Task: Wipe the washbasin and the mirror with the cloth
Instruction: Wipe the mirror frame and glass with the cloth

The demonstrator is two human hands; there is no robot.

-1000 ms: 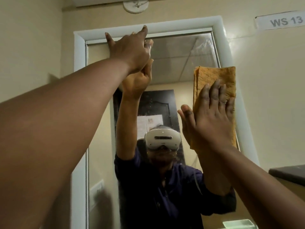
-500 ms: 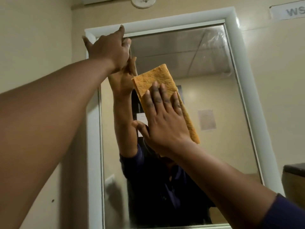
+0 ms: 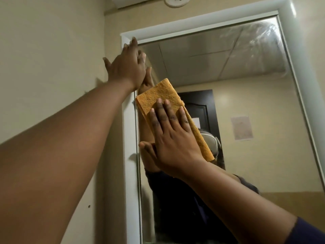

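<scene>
In the head view, the right hand (image 3: 173, 138) lies flat with fingers spread wide, pressing the orange cloth (image 3: 168, 110) against the mirror (image 3: 237, 103) near its left edge. The cloth is folded into a long strip, tilted so its upper end points up and left; that end shows above the fingertips and its lower end juts out past the right side of the hand, beside the wrist. The palm covers the middle of the cloth.

The left hand (image 3: 126, 66) is open, fingers stretched, resting on the upper left corner of the mirror where the glass meets the white frame (image 3: 129, 138). It is above the cloth and apart from it. The glass reflects both arms and a dark door (image 3: 209, 110).
</scene>
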